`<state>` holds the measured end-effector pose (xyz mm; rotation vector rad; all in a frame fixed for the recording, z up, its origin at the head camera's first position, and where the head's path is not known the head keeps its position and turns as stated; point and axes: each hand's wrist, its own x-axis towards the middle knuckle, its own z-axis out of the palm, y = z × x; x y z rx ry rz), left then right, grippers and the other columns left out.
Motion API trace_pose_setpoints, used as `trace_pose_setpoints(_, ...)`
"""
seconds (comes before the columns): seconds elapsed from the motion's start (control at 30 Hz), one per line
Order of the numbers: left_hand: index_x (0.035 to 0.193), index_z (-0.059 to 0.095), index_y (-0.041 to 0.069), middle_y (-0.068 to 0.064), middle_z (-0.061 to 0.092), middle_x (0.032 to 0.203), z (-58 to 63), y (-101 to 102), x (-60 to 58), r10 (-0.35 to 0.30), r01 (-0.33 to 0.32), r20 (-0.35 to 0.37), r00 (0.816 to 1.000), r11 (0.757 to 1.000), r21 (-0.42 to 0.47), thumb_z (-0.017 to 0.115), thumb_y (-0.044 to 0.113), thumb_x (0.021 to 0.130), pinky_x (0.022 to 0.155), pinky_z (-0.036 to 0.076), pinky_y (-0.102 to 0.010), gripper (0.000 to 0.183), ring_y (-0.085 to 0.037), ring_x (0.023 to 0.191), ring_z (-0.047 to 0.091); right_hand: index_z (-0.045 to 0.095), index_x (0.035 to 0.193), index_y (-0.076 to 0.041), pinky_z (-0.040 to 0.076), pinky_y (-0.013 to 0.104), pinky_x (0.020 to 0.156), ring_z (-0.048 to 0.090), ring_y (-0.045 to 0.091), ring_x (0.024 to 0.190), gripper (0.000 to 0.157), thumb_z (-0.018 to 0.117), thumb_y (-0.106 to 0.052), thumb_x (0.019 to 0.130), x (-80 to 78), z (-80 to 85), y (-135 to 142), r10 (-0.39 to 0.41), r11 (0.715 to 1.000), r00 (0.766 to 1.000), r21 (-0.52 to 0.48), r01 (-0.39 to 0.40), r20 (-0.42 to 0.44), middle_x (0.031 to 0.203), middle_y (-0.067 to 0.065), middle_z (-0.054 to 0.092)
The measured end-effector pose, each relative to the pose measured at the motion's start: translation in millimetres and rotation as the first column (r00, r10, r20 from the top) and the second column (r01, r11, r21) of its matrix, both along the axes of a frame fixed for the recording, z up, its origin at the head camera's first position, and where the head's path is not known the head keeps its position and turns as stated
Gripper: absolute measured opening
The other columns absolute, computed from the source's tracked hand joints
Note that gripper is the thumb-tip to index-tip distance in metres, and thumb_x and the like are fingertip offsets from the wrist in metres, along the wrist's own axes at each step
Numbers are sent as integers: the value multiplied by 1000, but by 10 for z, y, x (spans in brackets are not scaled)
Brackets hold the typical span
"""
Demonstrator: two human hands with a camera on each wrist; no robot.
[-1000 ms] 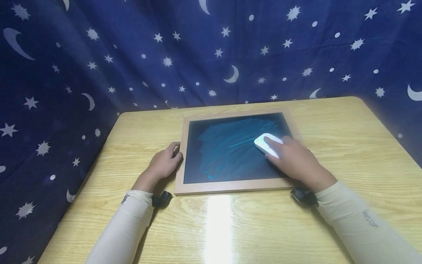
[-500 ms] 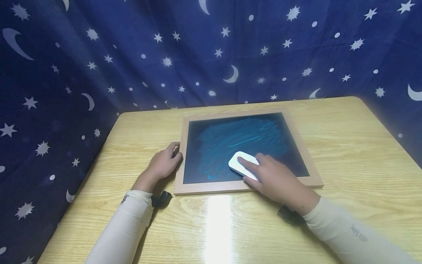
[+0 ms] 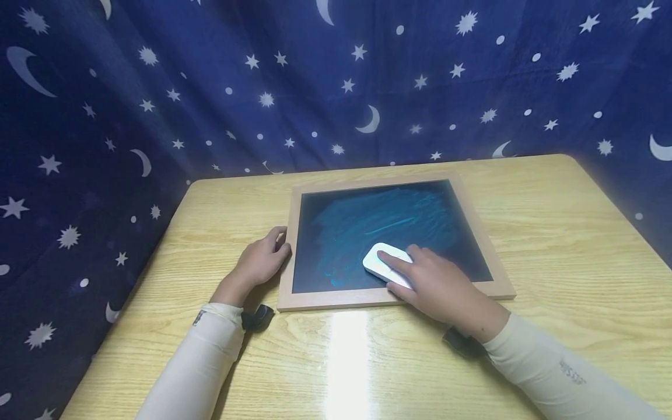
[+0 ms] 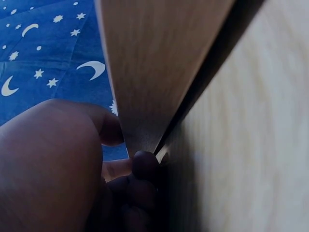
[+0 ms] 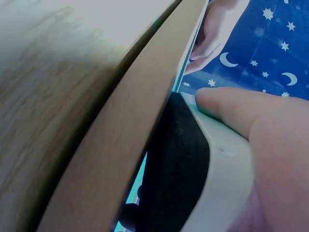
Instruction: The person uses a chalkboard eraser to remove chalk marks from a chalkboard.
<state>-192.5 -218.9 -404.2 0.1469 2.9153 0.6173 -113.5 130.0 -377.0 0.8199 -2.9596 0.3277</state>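
A small chalkboard (image 3: 336, 233) in a light wooden frame lies on the table, its dark face smeared with blue-green chalk. One brighter chalk streak crosses its middle. My right hand (image 3: 438, 283) grips a white chalkboard eraser (image 3: 375, 262) over the board's lower middle. In the right wrist view the eraser's black felt (image 5: 178, 164) is down at the board, right by the near frame bar. My left hand (image 3: 261, 261) holds the frame's left side. In the left wrist view the thumb is at the frame's (image 4: 154, 63) upper edge, and curled fingers (image 4: 145, 164) meet its lower edge.
The wooden table (image 3: 551, 233) extends around the board, with a bright light reflection in front of it. A dark blue curtain (image 3: 315, 87) with stars and moons hangs behind and to the left. Black wrist straps (image 3: 257, 318) sit at both sleeves.
The right hand and eraser have moved from the board's right side toward its lower middle, then stayed nearly still over the last half second. The left hand and board hold their place.
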Motion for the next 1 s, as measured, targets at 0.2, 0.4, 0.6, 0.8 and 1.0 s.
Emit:
trace_pose_setpoints(0.2,153,37,16,-20,57,143,-22,11,-4,-6,6,1,1000,1000,4,35,43,103,104,43,-56,57,-43,129,56,47,150,-28,54,45,72,59,25,88,58,63,-41,96,-115,35,63,-59,998,996,21,58,64,107,18,61)
trace_pose_setpoints(0.4,153,37,16,-20,56,144,-13,15,25,8,-8,14,1000,1000,4,35,43,103,104,43,-56,57,-43,130,55,44,153,-22,54,54,82,63,35,97,59,60,-37,98,-359,51,279,-94,995,992,28,92,81,112,25,63)
trace_pose_setpoints(0.6,153,37,16,-20,56,143,0,12,24,11,-11,7,1000,1000,4,35,42,103,104,44,-56,57,-42,130,55,44,152,-16,53,61,81,63,42,102,60,60,-34,98,-569,99,538,-131,991,989,31,130,62,113,29,63)
trace_pose_setpoints(0.8,153,37,15,-21,57,143,-2,11,29,8,-8,7,1000,1000,4,36,42,103,104,43,-56,57,-43,130,55,42,153,-12,50,66,87,60,52,110,59,56,-34,99,-705,143,736,-156,988,983,40,152,98,126,34,59)
trace_pose_setpoints(1.0,153,38,15,-21,57,142,-1,7,33,8,-8,4,1000,1000,11,36,41,103,103,44,-56,56,-42,129,56,38,154,-11,51,65,79,61,48,100,61,52,-38,101,-775,166,849,-210,976,968,79,201,138,119,35,57)
